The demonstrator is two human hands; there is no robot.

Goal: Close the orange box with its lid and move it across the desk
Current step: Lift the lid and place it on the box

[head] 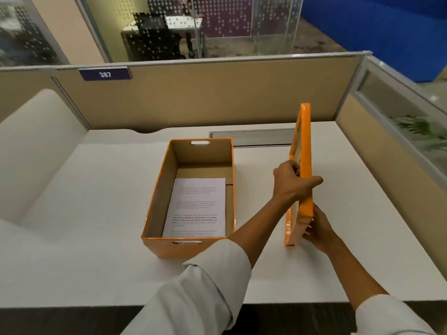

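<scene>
Lid (300, 165) held on edge by both hands, left (291, 182) and right (316, 229), right of open orange box (167, 245) on counter (96, 213); closing and moving not yet done.

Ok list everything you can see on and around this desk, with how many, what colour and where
Orange box: one, orange outside, brown inside, open, centre of the desk.
Printed sheet: one, white, flat on the box floor.
Lid: one, orange, held on edge to the right of the box, off the box.
Desk: one, white.
Cable hatch: one, grey, at the back of the desk behind the box.
Partition: beige, around the back and right of the desk.
Number plate: one, dark blue, reads 387, on the partition's top left.
Left hand: grips the lid's middle, light sleeve.
Right hand: fingers on the lid's lower end, light sleeve.
</scene>
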